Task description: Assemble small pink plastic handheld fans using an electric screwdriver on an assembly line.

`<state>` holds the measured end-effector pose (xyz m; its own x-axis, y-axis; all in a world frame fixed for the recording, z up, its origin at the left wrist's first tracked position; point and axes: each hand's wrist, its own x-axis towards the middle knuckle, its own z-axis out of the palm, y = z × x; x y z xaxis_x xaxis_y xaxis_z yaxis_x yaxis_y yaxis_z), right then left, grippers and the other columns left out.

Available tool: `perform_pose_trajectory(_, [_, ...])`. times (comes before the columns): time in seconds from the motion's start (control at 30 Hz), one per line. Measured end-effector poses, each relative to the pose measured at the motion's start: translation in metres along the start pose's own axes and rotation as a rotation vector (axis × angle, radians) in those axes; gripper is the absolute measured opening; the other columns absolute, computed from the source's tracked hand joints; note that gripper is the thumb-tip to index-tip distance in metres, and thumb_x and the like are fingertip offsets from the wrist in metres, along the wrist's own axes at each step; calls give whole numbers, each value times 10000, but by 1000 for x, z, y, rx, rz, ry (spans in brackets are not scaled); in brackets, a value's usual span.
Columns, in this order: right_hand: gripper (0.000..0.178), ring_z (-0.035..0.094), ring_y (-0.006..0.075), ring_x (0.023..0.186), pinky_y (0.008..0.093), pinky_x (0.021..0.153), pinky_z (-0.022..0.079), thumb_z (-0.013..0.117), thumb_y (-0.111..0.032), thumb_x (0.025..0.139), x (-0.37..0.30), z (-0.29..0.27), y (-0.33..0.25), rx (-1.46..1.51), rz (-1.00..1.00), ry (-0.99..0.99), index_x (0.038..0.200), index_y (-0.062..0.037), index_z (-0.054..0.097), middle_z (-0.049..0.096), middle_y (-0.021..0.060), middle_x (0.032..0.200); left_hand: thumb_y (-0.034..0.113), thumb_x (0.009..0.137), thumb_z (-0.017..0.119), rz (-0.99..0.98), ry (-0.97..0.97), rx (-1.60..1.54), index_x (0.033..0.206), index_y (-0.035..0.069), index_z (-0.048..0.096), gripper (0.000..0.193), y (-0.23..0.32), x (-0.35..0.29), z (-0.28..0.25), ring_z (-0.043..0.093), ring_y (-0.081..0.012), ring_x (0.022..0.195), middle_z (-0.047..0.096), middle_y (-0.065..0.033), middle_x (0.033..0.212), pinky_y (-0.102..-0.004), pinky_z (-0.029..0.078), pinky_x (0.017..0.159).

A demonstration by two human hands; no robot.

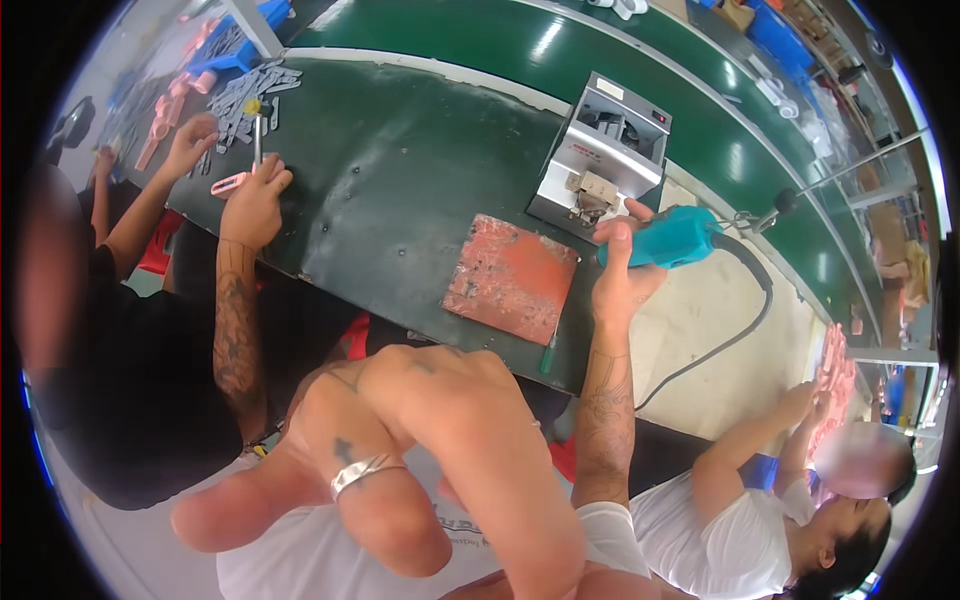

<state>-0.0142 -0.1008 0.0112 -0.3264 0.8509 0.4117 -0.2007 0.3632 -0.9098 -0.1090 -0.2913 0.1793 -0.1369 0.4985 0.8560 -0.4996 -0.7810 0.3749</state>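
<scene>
My right hand is closed around a teal electric screwdriver, its thumb up along the near end. A black cable runs from the tool's far end, and a hook and wire hang it from above. My left hand is very large in the foreground, close to the camera, with a silver ring on one finger. Its fingers are bent and apart, and nothing shows in them. Just left of the screwdriver stands a silver screw feeder. A worn red-orange board lies on the table between my hands.
A thin green-handled tool lies beside the board on the dark green table. At left, a co-worker's hands are near a pink part, grey strips and a blue bin. Another person handles pink parts at right.
</scene>
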Motion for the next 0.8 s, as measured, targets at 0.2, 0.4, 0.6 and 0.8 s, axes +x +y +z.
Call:
perform_pose_trajectory(0.2, [404, 667, 162, 887, 333, 853, 523, 769, -285, 950, -4, -9, 11, 1, 5, 14, 1138, 46, 632, 711, 99, 948, 522, 1139, 315, 34, 46, -23, 673, -4, 662, 784, -9, -5, -3, 469, -160, 462, 773, -177, 1010, -268, 344, 439])
perform_pose_trajectory(0.4, [338, 672, 185, 904, 339, 852, 530, 704, -296, 981, -4, 5, 7, -18, -58, -12, 1021, 36, 651, 692, 103, 880, 510, 1130, 369, 89, -53, 4, 628, -13, 665, 783, -1, 2, -5, 462, -160, 454, 764, -198, 994, -261, 321, 420])
perform_pose_trajectory(0.6, [489, 676, 180, 865, 334, 849, 535, 718, -322, 984, -2, -15, 18, -64, -92, 23, 1207, 92, 584, 686, 80, 831, 484, 1130, 394, 105, 47, -44, 655, -33, 696, 765, -14, -4, -5, 467, -161, 467, 758, -176, 963, -271, 318, 422])
perform_pose_trajectory(0.8, [407, 679, 189, 873, 346, 864, 529, 709, -322, 990, -3, -12, 16, -58, -80, 24, 1097, 61, 621, 694, 99, 867, 531, 1117, 415, 130, -42, -25, 684, -16, 725, 763, -7, -5, -23, 495, -165, 505, 754, -169, 974, -291, 344, 442])
